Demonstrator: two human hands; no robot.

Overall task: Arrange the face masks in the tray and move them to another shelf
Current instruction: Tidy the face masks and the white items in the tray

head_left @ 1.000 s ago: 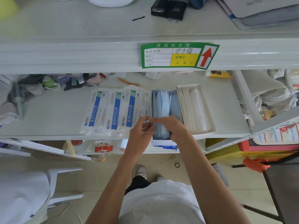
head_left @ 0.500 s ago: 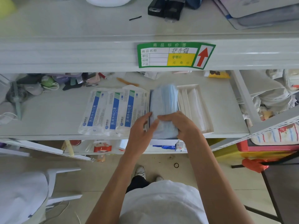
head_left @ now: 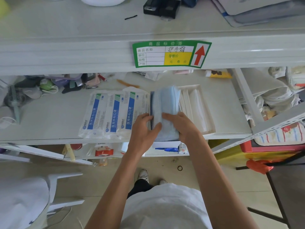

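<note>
A thick stack of light blue face masks is held just above its box at the front of the middle shelf. My left hand grips the stack's near left edge with the thumb on top. My right hand clamps its near right side. A white tray with white masks lies right beside the stack. Three sealed mask packs with blue stripes lie flat to the left, overlapping one another.
The upper shelf edge carries a green price label. Clutter, a comb and a green ball sit at the shelf's back left. A slanted shelf frame bounds the right. A white chair stands on the floor at lower left.
Both hands were reaching into the blue masks in the box; they have since gripped the stack and raised it out, tilted up above the box.
</note>
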